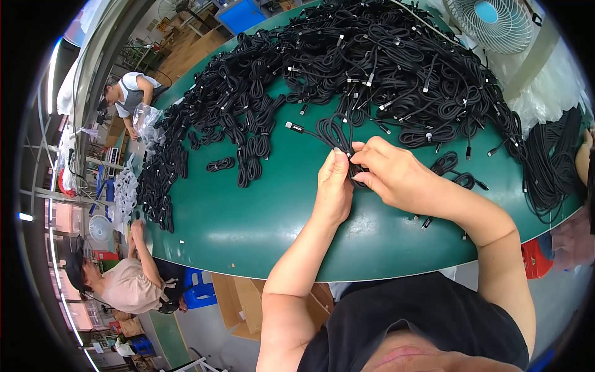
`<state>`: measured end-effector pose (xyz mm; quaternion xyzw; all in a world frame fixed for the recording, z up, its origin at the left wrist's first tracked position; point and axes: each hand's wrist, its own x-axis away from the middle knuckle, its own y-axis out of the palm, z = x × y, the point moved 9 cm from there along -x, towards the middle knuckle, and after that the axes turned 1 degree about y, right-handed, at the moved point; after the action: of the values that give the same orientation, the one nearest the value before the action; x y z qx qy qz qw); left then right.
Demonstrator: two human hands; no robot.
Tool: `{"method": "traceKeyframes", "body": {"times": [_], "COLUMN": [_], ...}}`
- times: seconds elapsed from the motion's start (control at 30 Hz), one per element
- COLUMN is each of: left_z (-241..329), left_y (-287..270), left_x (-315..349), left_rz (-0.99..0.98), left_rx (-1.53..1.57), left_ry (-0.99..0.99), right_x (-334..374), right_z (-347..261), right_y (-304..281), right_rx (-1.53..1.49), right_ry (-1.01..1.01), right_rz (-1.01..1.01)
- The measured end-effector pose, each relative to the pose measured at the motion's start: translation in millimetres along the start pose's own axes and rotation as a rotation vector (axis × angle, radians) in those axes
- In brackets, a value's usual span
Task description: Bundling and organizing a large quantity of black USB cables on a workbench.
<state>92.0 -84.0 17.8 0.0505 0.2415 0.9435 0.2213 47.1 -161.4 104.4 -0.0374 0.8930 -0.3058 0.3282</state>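
Both my hands meet over the green table around one coiled black cable with a metal-tipped USB plug sticking out to the left. My left hand grips the coil's middle, thumb up along it. From the right, my right hand pinches at the same middle, its thumb and fingers closed there; whatever tie lies under the fingertips is mostly hidden. Just beyond, a large heap of bundled black cables covers the table's far side. By my right forearm lie a loose cable coil and several plug ends.
A small cable bundle lies left of my hands, near a row of stacked bundles. Long black cables hang over the right edge. A fan stands at the far right. Two people work along the left; a cardboard box sits below the table edge.
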Motion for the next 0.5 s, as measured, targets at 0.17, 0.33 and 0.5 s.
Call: {"method": "traceKeyframes", "body": {"times": [0.17,0.33,0.5], "left_z": [4,3,6], "left_y": [9,7,6], "left_x": [3,5,5], "left_rz": [-0.103,-0.169,-0.179], "left_rx": [0.02,-0.092,-0.148], "left_ry": [-0.008,-0.085,-0.146], "right_x": [-3,-14,-9], "right_z": [2,-1,35], "right_y": [-17,-43,-26], "right_rx": [0.041,0.284,-0.236], "right_ry": [0.111,-0.026,0.323], "right_rz": [0.049,0.193,-0.015]}}
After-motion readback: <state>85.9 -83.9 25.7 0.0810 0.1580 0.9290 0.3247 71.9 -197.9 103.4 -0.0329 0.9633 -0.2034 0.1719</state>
